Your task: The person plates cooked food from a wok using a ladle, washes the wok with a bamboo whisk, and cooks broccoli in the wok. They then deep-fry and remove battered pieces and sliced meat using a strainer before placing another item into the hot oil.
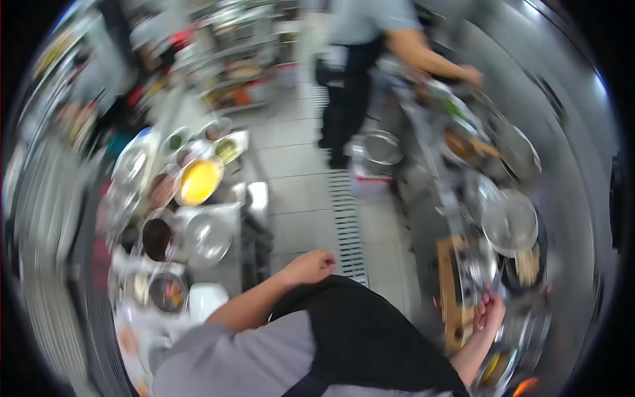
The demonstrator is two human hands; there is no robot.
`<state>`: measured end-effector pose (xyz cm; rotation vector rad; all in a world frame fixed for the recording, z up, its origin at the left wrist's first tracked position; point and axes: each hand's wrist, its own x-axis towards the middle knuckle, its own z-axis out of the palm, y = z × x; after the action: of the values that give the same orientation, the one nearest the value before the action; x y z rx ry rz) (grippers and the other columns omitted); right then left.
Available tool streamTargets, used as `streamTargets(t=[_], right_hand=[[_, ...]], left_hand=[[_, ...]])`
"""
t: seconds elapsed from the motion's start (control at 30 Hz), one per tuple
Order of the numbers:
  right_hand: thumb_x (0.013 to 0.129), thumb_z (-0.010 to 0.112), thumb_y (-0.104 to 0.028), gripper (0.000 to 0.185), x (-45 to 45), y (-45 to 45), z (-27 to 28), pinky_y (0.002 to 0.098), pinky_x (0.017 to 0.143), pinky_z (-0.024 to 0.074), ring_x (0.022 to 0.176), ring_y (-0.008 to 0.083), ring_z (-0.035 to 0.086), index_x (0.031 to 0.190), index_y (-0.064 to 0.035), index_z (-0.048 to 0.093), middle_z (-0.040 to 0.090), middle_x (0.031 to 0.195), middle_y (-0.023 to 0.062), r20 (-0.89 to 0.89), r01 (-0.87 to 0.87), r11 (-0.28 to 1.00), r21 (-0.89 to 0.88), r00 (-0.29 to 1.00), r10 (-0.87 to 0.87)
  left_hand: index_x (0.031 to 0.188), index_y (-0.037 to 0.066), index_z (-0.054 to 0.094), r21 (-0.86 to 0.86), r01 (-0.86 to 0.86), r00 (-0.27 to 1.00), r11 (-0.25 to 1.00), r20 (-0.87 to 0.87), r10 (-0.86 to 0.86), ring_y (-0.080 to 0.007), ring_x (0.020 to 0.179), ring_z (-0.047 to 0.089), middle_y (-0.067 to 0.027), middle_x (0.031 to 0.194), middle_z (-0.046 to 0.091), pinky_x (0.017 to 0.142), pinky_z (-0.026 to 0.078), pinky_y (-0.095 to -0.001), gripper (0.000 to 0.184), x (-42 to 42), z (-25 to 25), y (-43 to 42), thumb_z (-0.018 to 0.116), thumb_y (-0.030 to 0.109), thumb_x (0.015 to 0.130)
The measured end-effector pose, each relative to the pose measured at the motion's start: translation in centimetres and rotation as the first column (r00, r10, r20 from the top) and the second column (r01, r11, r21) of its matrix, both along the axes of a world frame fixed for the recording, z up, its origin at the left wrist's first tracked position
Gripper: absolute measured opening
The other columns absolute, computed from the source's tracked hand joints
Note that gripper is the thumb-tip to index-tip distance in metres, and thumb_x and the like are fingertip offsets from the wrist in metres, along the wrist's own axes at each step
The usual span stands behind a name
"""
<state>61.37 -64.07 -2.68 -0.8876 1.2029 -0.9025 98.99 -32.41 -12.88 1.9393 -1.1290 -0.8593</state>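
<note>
My left hand (309,267) is in front of my black apron (370,324), its fingers curled, with nothing visible in them. On the right, my right hand (489,309) is closed over the stove side, on what looks like a thin handle that is too blurred to make out. Just beyond it lies a shiny metal ladle or bowl (481,264). A cardboard box (451,291) stands left of that hand. Farther back is a round metal strainer (509,222).
At left, a counter carries a bowl of yellow liquid (200,180), a dark-filled pot (157,238) and a clear bowl (208,239). A co-worker (354,73) stands ahead at the right-hand stoves. Tiled floor (291,192) with a drain grate (346,225) runs between. Flame shows at lower right.
</note>
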Motion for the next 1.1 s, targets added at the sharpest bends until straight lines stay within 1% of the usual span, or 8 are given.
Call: streamTargets(t=[0.13,0.23,0.3,0.43,0.83,0.97,1.03,1.1], right_hand=[[0.078,0.04,-0.007,0.013,-5.6,3.9,7.1,0.0234,0.034,0.0309,0.036,0.009,0.041,0.077,-0.0055,0.053,0.048,0.054,0.0016,-0.621,-0.095,0.948,-0.305,0.775,-0.122],[0.08,0.042,-0.007,0.026,-8.5,2.6,9.0,0.0387,0.059,0.0492,0.063,0.0284,0.062,0.099,0.002,0.059,0.062,0.073,0.0185,-0.892,-0.243,0.877,-0.413,0.303,-0.336],[0.08,0.045,-0.009,0.031,-9.7,-0.2,8.3,0.0454,0.081,0.0463,0.09,0.04,0.06,0.106,0.0022,0.057,0.062,0.09,0.0268,-0.912,-0.31,0.857,-0.411,0.129,-0.39],[0.078,0.046,-0.009,0.03,-12.5,-9.1,3.8,0.0447,0.088,0.0438,0.1,0.0417,0.056,0.101,0.0029,0.06,0.06,0.099,0.028,-0.953,-0.229,0.955,-0.187,0.278,-0.12],[0.08,0.045,-0.009,0.024,-24.3,-20.3,5.3,0.0473,0.076,0.0484,0.086,0.0416,0.062,0.092,0.0043,0.06,0.061,0.092,0.0292,-0.932,-0.151,0.92,-0.362,0.04,-0.36],[0.082,0.048,-0.008,0.019,-28.2,-23.2,0.5,0.0429,0.048,0.0468,0.054,0.0337,0.061,0.093,0.0038,0.059,0.062,0.071,0.0226,-0.893,-0.005,0.96,-0.28,0.368,-0.258],[0.084,0.051,-0.011,0.011,-27.7,-22.8,-0.9,0.0285,0.027,0.025,0.033,0.0127,0.042,0.082,-0.0023,0.056,0.05,0.052,0.0064,-0.607,0.079,0.992,-0.101,0.785,-0.125],[0.085,0.052,-0.011,0.007,-27.5,-23.7,-4.0,0.0259,0.027,0.021,0.033,0.0107,0.04,0.084,-0.0043,0.054,0.049,0.052,0.0039,-0.463,0.083,0.995,-0.05,0.881,-0.097]], left_hand=[[0.1,0.001,0.063,0.107,0.17,0.982,0.98,-0.101,-0.16,-0.0255,0.079,0.064,-0.0148,0.091,0.066,0.072,0.05,-0.0345,0.028,-0.7,-0.9,-2.7,0.06,0.025,0.084],[0.101,0.001,0.062,0.109,0.312,0.95,0.944,-0.049,-0.308,-0.0223,0.077,0.064,-0.0136,0.088,0.067,0.07,0.05,-0.0326,0.028,-1.1,-1.2,-5.1,0.061,0.023,0.084],[0.101,0.001,0.062,0.114,0.351,0.936,0.93,-0.025,-0.35,-0.022,0.077,0.064,-0.0137,0.088,0.067,0.07,0.05,-0.0325,0.028,-1.3,-0.9,-7.1,0.061,0.022,0.084],[0.101,-0.001,0.062,0.099,0.262,0.963,0.96,0.037,-0.267,-0.0212,0.073,0.063,-0.0142,0.087,0.066,0.068,0.05,-0.0316,0.027,-2.1,-0.4,-10.0,0.062,0.019,0.083],[0.096,-0.001,0.064,0.253,0.074,0.995,0.965,0.048,-0.089,-0.0285,0.08,0.065,-0.0166,0.091,0.066,0.073,0.05,-0.0355,0.028,-8.9,0.0,-11.7,0.059,0.023,0.082],[0.096,0.001,0.064,0.346,0.114,0.98,0.931,0.115,-0.163,-0.0301,0.082,0.064,-0.0168,0.093,0.065,0.075,0.05,-0.0372,0.029,-10.5,0.8,-12.7,0.058,0.026,0.083],[0.097,0.002,0.064,0.374,0.105,0.983,0.922,0.101,-0.153,-0.0306,0.083,0.064,-0.0168,0.094,0.065,0.076,0.05,-0.0377,0.029,-10.9,1.0,-13.3,0.057,0.027,0.083],[0.097,0.002,0.064,0.351,0.101,0.976,0.931,0.145,-0.16,-0.031,0.084,0.063,-0.0175,0.095,0.064,0.076,0.05,-0.0379,0.029,-10.8,-0.1,-14.0,0.057,0.026,0.083]])
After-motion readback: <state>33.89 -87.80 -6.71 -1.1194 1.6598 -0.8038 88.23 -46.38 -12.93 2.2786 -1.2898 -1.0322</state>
